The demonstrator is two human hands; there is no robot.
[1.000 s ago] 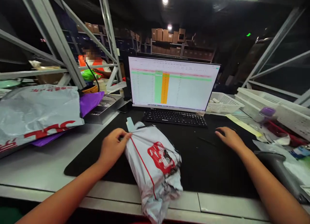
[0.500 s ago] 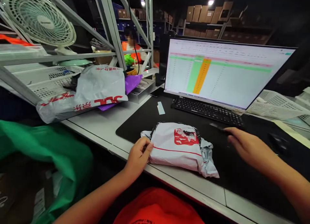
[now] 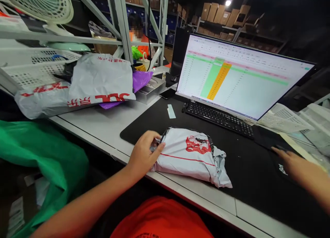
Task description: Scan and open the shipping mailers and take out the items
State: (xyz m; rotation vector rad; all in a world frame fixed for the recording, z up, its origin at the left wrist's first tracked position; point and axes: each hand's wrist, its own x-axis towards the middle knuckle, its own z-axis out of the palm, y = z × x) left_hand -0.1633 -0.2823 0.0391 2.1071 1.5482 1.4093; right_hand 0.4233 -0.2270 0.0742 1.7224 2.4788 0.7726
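A grey-white plastic parcel bag (image 3: 190,157) with a red logo lies on the black desk mat (image 3: 247,169) near the front edge of the desk. My left hand (image 3: 143,155) grips its left end, fingers curled onto the plastic. My right hand (image 3: 299,166) lies flat on the mat far to the right, fingers stretched out with nothing in them, just short of a dark flat object (image 3: 269,140) beside the keyboard (image 3: 219,117). The monitor (image 3: 239,76) behind shows a spreadsheet with green and orange columns.
Larger grey mailer bags (image 3: 100,81) over a purple bag (image 3: 140,80) are piled at the left by a metal tray (image 3: 151,90) and phone (image 3: 167,93). White baskets (image 3: 38,66), a fan (image 3: 48,6), shelf posts. A green bag (image 3: 38,155) hangs below left. A person in orange works behind the shelf.
The view has swung left. My left hand turned the parcel sideways and keeps hold of its end. My right hand slid away to the right along the mat.
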